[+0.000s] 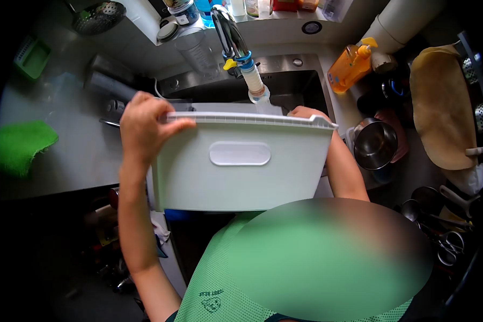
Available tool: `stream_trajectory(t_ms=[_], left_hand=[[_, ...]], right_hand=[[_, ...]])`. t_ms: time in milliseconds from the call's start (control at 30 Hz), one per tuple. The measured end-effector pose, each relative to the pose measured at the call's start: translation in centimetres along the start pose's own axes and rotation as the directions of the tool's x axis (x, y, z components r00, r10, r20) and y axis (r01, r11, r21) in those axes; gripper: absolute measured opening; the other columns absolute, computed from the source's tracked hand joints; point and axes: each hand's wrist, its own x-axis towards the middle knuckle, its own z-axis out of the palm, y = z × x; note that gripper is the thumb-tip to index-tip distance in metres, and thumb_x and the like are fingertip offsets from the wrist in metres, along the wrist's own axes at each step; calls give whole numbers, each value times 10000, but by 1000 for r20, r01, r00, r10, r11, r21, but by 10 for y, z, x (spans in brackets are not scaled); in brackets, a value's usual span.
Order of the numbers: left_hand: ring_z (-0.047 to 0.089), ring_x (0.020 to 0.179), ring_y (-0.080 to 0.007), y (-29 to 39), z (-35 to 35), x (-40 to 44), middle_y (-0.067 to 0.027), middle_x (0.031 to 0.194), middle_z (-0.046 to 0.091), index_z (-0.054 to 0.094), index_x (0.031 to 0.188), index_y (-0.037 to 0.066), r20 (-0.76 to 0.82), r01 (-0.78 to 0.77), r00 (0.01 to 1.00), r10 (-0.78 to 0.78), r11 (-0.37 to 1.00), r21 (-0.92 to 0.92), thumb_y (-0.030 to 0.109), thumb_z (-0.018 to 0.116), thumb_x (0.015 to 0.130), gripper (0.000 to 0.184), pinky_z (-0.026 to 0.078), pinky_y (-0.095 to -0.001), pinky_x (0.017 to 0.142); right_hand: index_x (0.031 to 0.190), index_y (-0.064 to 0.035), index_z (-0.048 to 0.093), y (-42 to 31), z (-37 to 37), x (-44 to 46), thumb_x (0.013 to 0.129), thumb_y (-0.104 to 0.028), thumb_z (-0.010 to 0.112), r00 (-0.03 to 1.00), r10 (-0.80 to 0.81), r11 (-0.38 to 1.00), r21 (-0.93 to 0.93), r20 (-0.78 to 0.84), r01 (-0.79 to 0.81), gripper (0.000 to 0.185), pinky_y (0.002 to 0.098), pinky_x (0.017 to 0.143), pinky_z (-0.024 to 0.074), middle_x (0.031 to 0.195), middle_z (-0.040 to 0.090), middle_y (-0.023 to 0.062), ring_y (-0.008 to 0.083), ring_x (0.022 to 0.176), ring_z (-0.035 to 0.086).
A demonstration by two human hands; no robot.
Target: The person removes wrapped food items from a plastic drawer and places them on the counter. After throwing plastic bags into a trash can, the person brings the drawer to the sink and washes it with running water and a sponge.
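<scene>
A white plastic drawer-like bin [241, 185] is tilted over the front of the sink, its flat outer side with an oval recess facing me. My left hand [145, 126] is closed round the rim at its upper left corner, thumb along the edge. At the far right end, my right hand [308, 112] grips the bin; its fingers are mostly hidden behind the rim. Just beyond the rim stands the chrome faucet [231, 35] with a white and blue filter nozzle [254, 80] pointing down toward the bin. The bin's inside is largely out of sight.
The steel sink [300, 88] lies behind the bin. To the right are an orange soap pump bottle [350, 67], a steel pot [374, 144] and hanging utensils. A clear measuring jug [197, 52] stands behind; a green cloth [24, 145] lies on the left counter.
</scene>
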Motion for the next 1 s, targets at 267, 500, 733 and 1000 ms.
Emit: stream_trajectory(t_ms=[267,500,733,1000], left_hand=[[474,609,-195,15,43,-106,-8,496,414,484,533,92,-321,-86,942,102,994,63,645,623,566,571,406,-329,645],[468,617,-167,19,58,-140,21,510,400,480,544,133,-398,-58,914,79,996,65,654,608,616,542,407,-318,663],[497,617,-161,32,61,-159,3,537,438,485,545,115,-299,40,954,-24,998,49,653,599,610,554,336,-443,939],[512,541,-186,66,53,-132,-26,543,485,478,639,90,211,37,978,-1,985,-168,262,792,504,382,450,-354,811]], right_hand=[[1001,2,589,-24,-14,-10,649,-181,542,979,-37,896,-441,-200,-57,400,365,727,462,864,620,212,311,811,610],[1089,-31,563,-34,-4,-31,687,-198,516,914,-221,865,-500,-339,24,438,390,809,438,956,601,225,355,915,573],[1114,-32,549,-18,1,-28,689,-193,512,872,-281,845,-534,-401,26,456,397,823,434,969,601,220,360,923,568],[1083,-34,558,-22,2,-23,699,-185,504,896,-244,801,-598,-370,-29,416,413,804,442,953,608,212,366,910,572]])
